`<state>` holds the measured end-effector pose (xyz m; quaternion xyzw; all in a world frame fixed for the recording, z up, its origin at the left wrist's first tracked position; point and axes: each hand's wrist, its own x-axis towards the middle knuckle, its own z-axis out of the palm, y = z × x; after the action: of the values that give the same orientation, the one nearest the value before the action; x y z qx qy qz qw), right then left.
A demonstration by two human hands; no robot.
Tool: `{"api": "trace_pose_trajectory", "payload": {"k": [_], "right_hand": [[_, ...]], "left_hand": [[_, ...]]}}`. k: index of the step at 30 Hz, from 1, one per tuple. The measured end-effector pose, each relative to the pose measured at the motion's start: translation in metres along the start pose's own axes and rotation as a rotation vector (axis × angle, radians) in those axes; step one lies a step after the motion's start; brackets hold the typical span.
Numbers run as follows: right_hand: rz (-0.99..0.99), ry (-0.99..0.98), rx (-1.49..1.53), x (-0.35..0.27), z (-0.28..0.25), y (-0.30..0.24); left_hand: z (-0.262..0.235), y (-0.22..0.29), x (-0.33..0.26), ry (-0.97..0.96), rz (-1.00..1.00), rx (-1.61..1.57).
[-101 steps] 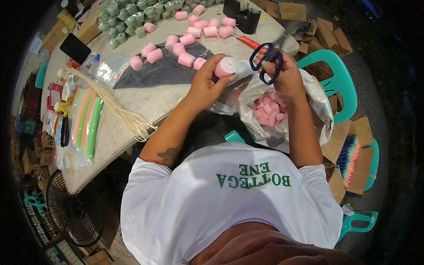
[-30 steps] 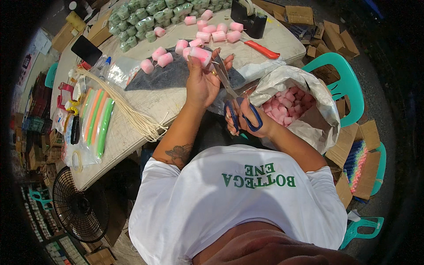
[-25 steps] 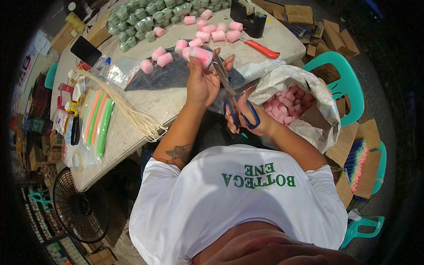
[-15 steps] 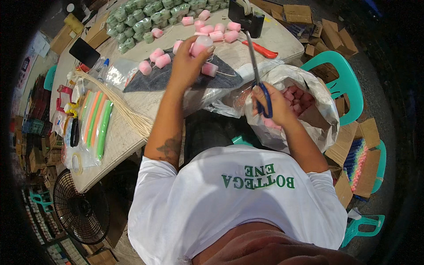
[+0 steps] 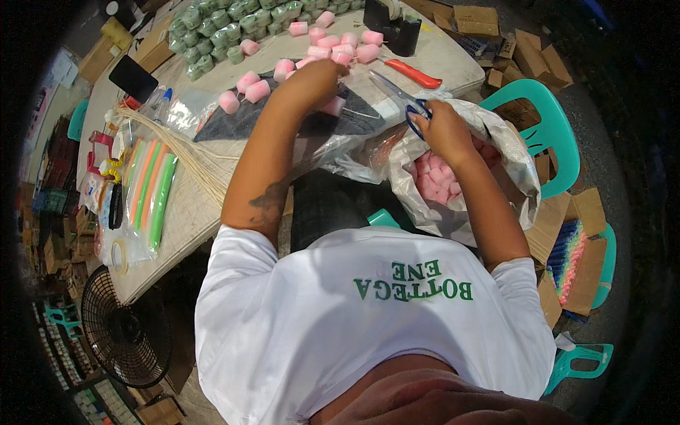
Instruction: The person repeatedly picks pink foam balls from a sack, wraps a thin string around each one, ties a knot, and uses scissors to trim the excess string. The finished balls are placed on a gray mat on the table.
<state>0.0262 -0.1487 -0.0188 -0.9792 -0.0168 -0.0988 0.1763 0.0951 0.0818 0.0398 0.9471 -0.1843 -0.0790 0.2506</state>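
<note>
My right hand (image 5: 448,129) grips the scissors (image 5: 394,90) by their dark blue handles, blades parted slightly and pointing up and left over the table. Below this hand, the white sack (image 5: 506,205) holds many pink pieces (image 5: 435,177). At the table's middle, my left hand (image 5: 319,83) reaches down among pink-and-white candles (image 5: 342,51); its bent fingers are mostly hidden, and I cannot see what they hold. Other such candles (image 5: 256,91) lie left of it. One candle (image 5: 333,106) rests on the dark grey cloth (image 5: 234,126) with a pale wick trailing right.
Green plastic-wrapped packs (image 5: 234,32) are stacked at the back. A red-handled tool (image 5: 414,73) lies near a black tape dispenser (image 5: 404,35). To the left are a bundle of cream cords (image 5: 188,159) and bagged coloured sticks (image 5: 152,191). A teal chair (image 5: 567,142) and a black fan (image 5: 127,326) flank the table.
My left hand has moved from holding up a candle to reaching among the candles farther back. The scissors have swung from upright to slanting left, and my right hand has risen slightly.
</note>
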Motion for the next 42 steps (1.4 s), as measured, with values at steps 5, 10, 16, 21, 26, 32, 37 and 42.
{"api": "trace_pose_trajectory", "payload": {"k": [5, 10, 16, 21, 26, 32, 37, 42], "right_hand": [[-0.267, 0.310, -0.041, 0.030, 0.037, 0.006], [-0.276, 0.023, 0.699, 0.011, 0.038, -0.019], [-0.325, -0.088, 0.994, 0.010, 0.029, -0.054], [-0.405, -0.019, 1.060, 0.024, 0.042, -0.071], [-0.353, 0.001, 1.002, 0.027, 0.053, -0.069], [-0.433, 0.107, 0.699, 0.025, 0.053, -0.062], [-0.464, 0.135, 0.635, 0.023, 0.048, -0.065], [-0.468, 0.123, 0.633, 0.020, 0.044, -0.065]], "left_hand": [[0.038, -0.046, -0.018, 0.236, 0.461, 0.173], [0.046, -0.056, -0.028, 0.237, 0.345, -0.112], [0.052, -0.071, -0.028, 0.197, 0.258, -0.546], [0.053, -0.064, -0.032, 0.258, 0.298, -0.465], [0.044, -0.056, -0.040, 0.256, 0.395, -0.319], [0.032, -0.034, -0.051, 0.339, 0.453, -0.553], [0.047, -0.036, -0.044, 0.511, 0.360, -0.613], [0.050, -0.035, -0.042, 0.461, 0.339, -0.763]]}}
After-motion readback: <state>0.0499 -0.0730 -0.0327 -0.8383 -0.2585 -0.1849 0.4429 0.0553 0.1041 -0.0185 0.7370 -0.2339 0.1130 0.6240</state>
